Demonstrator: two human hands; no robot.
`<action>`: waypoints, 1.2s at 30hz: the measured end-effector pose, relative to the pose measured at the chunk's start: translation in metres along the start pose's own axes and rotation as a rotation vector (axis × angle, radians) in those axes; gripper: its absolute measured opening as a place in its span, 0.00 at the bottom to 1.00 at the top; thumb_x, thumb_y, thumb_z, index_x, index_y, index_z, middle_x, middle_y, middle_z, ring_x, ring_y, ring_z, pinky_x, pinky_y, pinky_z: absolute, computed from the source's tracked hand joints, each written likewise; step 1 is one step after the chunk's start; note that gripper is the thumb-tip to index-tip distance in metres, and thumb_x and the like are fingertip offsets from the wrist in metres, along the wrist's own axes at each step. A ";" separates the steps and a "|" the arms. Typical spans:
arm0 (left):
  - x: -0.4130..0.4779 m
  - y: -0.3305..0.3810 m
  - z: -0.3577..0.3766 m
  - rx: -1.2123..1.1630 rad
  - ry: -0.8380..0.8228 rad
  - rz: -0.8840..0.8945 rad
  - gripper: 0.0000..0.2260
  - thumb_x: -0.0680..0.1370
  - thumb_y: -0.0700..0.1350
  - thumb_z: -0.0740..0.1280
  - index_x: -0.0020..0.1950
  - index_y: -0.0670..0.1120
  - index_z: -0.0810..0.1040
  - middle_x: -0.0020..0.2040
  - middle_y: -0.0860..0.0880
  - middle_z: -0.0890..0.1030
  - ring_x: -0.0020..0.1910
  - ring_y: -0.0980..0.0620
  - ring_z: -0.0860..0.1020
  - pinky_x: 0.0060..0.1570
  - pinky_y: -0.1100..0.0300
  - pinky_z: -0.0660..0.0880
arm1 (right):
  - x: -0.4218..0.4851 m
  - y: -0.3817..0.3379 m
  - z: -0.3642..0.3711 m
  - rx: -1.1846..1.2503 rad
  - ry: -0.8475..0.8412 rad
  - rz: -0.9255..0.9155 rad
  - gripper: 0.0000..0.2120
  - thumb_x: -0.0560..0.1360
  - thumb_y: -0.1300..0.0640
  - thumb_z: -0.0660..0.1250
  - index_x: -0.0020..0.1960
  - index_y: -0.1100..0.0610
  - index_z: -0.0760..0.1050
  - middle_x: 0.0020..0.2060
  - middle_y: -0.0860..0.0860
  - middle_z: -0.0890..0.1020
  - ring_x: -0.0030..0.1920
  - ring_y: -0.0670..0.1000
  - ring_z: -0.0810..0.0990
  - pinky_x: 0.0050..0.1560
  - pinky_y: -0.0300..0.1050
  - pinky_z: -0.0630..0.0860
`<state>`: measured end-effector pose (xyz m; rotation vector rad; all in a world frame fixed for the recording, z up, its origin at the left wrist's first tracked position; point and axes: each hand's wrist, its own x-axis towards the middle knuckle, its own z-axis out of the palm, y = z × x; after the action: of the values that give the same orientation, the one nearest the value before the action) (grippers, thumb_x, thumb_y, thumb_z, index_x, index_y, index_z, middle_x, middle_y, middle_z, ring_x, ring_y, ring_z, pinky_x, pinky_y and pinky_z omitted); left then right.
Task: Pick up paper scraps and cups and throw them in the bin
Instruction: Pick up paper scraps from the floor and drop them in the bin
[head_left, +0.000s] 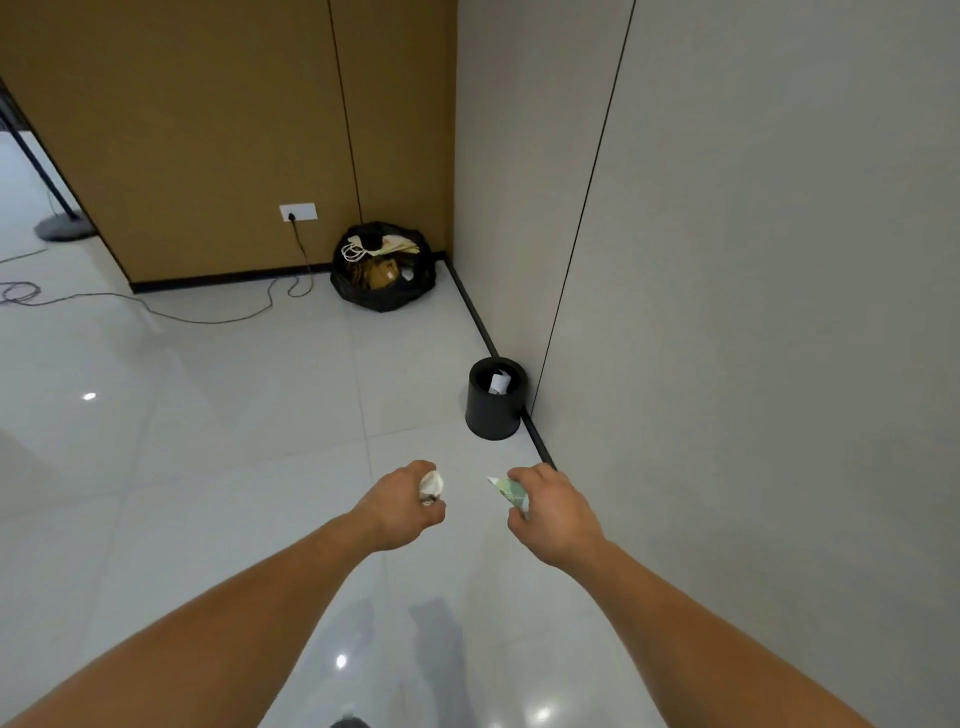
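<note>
A small black bin (493, 415) stands on the floor against the grey wall, with white paper showing inside it. Both my arms reach forward, short of the bin. My left hand (400, 506) grips a crumpled white paper scrap (432, 483). My right hand (553, 512) holds a folded green-and-white paper scrap (508, 489) that sticks out to the left of its fingers. Both hands hover above the floor, nearer to me than the bin.
A full black rubbish bag (383, 267) sits in the far corner. A black cable (208, 314) runs from a wall socket (297, 212) across the glossy tiled floor. A stand base (62, 226) is at far left. The grey wall (727, 260) runs along my right.
</note>
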<state>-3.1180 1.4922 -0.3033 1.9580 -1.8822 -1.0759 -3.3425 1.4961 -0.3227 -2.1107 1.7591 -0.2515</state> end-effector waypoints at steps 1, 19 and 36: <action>0.017 -0.003 -0.008 -0.003 0.000 -0.006 0.24 0.76 0.50 0.66 0.70 0.50 0.66 0.58 0.48 0.75 0.52 0.48 0.76 0.50 0.57 0.75 | 0.019 -0.002 0.001 0.000 -0.006 -0.003 0.23 0.76 0.52 0.62 0.71 0.50 0.67 0.64 0.49 0.71 0.62 0.52 0.71 0.58 0.45 0.71; 0.360 -0.004 -0.137 0.047 -0.196 0.130 0.21 0.75 0.48 0.68 0.67 0.48 0.68 0.54 0.50 0.75 0.50 0.50 0.75 0.47 0.60 0.71 | 0.328 -0.012 -0.004 0.071 0.021 0.238 0.24 0.77 0.52 0.63 0.73 0.49 0.66 0.66 0.48 0.70 0.64 0.51 0.70 0.62 0.42 0.69; 0.657 0.089 -0.130 0.175 -0.357 0.128 0.19 0.75 0.50 0.69 0.64 0.46 0.70 0.57 0.47 0.77 0.53 0.47 0.76 0.53 0.58 0.73 | 0.599 0.128 -0.034 0.142 -0.084 0.292 0.24 0.77 0.53 0.63 0.73 0.50 0.66 0.65 0.51 0.71 0.64 0.53 0.71 0.63 0.44 0.71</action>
<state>-3.1631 0.8230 -0.3838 1.7925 -2.3224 -1.3339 -3.3511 0.8883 -0.4046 -1.7158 1.9089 -0.1971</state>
